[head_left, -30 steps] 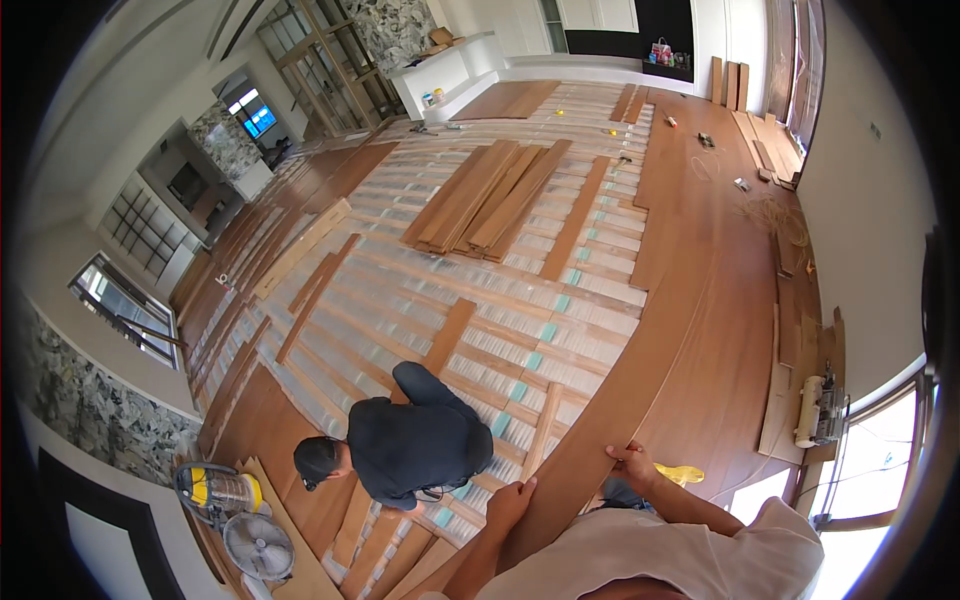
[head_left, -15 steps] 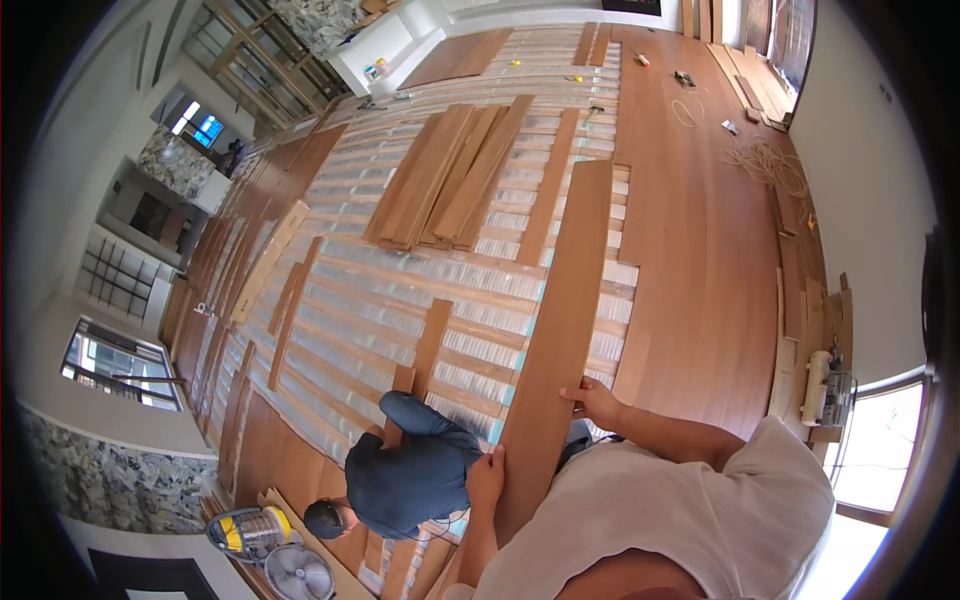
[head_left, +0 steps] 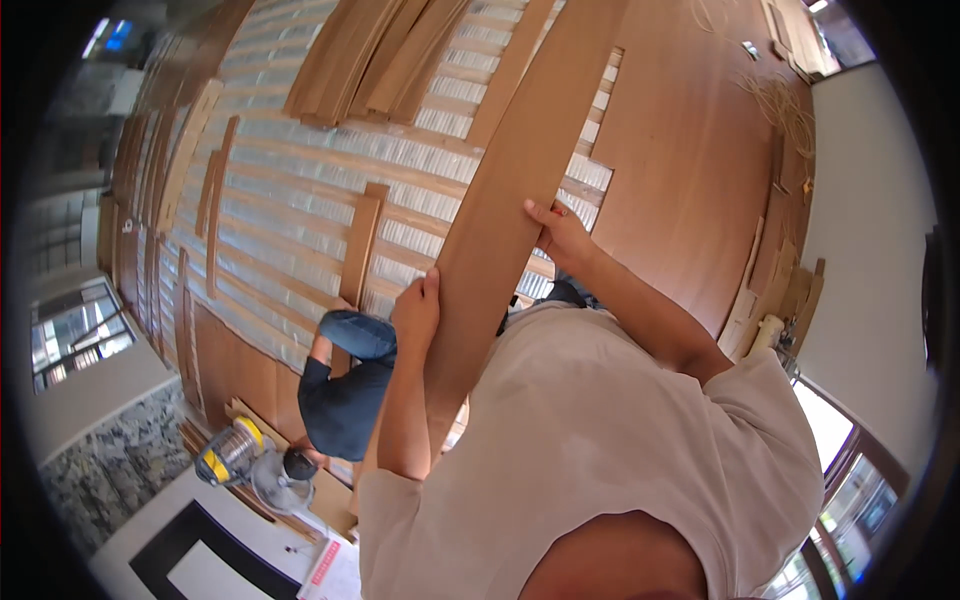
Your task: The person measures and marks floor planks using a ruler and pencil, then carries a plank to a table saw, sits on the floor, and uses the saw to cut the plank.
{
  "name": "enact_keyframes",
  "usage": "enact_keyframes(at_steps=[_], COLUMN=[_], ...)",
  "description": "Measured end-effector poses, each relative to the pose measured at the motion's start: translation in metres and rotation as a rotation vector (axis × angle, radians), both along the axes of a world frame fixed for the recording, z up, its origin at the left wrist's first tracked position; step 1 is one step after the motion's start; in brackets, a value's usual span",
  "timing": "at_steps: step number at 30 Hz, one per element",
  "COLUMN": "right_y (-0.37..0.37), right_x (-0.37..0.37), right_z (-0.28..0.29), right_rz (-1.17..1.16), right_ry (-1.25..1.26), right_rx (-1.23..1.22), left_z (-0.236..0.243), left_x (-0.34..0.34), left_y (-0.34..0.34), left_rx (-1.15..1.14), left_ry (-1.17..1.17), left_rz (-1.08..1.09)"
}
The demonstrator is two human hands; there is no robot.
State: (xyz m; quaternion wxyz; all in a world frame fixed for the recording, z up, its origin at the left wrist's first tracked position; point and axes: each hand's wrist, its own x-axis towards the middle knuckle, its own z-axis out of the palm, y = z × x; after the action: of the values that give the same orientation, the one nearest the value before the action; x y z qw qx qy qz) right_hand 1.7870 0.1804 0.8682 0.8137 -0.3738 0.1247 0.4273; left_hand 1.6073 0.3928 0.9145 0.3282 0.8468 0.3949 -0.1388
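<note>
A long brown wooden floorboard (head_left: 505,190) lies at a slant in front of my body, raised over the floor. My left hand (head_left: 415,312) is closed on its left edge, thumb on top. Farther along, my right hand (head_left: 562,236) grips the opposite edge, its thumb also on the upper face. A small red tip shows at the right hand's fingers; I cannot make out what it belongs to. The board's near end is partly hidden behind my left forearm and shirt, and its far end runs out of the picture.
A co-worker (head_left: 350,400) crouches at my left beside a narrow board (head_left: 362,245). Wooden battens (head_left: 290,255) over silvery sheeting cross the floor. Stacked planks (head_left: 375,60) lie ahead, laid flooring (head_left: 670,190) to the right. A fan (head_left: 280,485) and yellow-grey vacuum cleaner (head_left: 228,452) stand lower left.
The view has tilted down, showing more of my shirt. My left hand has moved forward beside the board, nearer to my right hand. Both hands still hold the board.
</note>
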Motion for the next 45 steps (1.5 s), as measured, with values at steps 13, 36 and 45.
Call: enact_keyframes(at_steps=[13, 36, 45], right_y=[0.019, 0.081, 0.076], right_x=[0.349, 0.723, 0.937], right_z=[-0.034, -0.050, -0.083], right_rz=[0.005, -0.328, -0.374], right_ry=[-0.099, 0.034, 0.110], right_rx=[-0.029, -0.153, -0.074], left_z=[0.091, 0.036, 0.045], left_x=[0.127, 0.502, 0.734], left_y=[0.105, 0.158, 0.179], left_rx=[-0.404, 0.295, 0.392], left_ry=[-0.316, 0.382, 0.381], left_rz=[0.467, 0.014, -0.064])
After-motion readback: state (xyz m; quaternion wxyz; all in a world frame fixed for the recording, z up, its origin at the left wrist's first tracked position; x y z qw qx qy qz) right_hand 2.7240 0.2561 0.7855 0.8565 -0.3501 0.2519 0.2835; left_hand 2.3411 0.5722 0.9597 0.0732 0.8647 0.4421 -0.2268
